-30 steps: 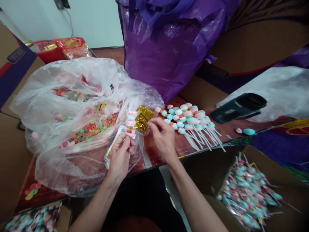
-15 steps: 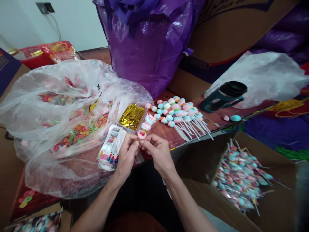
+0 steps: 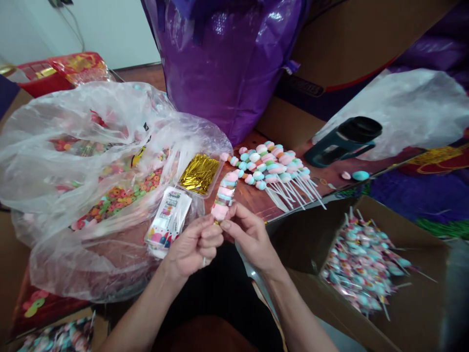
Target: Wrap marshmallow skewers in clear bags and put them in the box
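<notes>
1. Head view: the left hand [image 3: 196, 244] is closed around the wrapped candy stick [image 3: 224, 193] low down; the right hand [image 3: 251, 237] pinches at its base. It tilts up just beside the gold ties [image 3: 200, 173].
2. Twisting too hard could tear the thin wrapper or squash the lowest sweet.
3. Swinging it forward could scatter the ties.

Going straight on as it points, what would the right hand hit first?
The right hand would first meet the pink-and-blue candy skewer at its fingertips; beyond, probably the clear plastic tray of gold strips, though depth is unclear.
</notes>
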A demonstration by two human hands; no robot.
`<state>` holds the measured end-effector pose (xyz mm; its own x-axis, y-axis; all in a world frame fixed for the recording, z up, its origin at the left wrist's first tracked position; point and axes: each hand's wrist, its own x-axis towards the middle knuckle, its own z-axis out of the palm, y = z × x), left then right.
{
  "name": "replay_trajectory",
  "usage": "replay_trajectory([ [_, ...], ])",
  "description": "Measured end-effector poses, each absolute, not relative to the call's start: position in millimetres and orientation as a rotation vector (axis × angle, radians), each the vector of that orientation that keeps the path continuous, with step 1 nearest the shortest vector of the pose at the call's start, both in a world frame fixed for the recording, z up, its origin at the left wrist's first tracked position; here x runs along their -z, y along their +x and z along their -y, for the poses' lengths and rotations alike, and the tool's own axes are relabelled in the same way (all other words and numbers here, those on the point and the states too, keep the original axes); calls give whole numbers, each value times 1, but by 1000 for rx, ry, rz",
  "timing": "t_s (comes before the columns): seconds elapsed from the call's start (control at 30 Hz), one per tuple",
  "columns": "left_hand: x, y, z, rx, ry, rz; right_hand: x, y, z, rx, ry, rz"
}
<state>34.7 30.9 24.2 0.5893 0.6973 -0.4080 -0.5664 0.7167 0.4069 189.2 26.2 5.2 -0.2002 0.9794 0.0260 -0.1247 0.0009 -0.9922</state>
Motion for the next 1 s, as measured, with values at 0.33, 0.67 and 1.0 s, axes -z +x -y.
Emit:
replay_trajectory([
  [0.33,-10,44,-19,-1140,808,-1025,-3,175,-23,-1402,-1077,1197],
  [0.67,-6,42,-22,-1077,808,-994,-5,171,-23,-1433,-1129,996],
  [1.0,0,51,-22,-1118,569,-1016,-6,165,-25,-1768,-1078,606],
])
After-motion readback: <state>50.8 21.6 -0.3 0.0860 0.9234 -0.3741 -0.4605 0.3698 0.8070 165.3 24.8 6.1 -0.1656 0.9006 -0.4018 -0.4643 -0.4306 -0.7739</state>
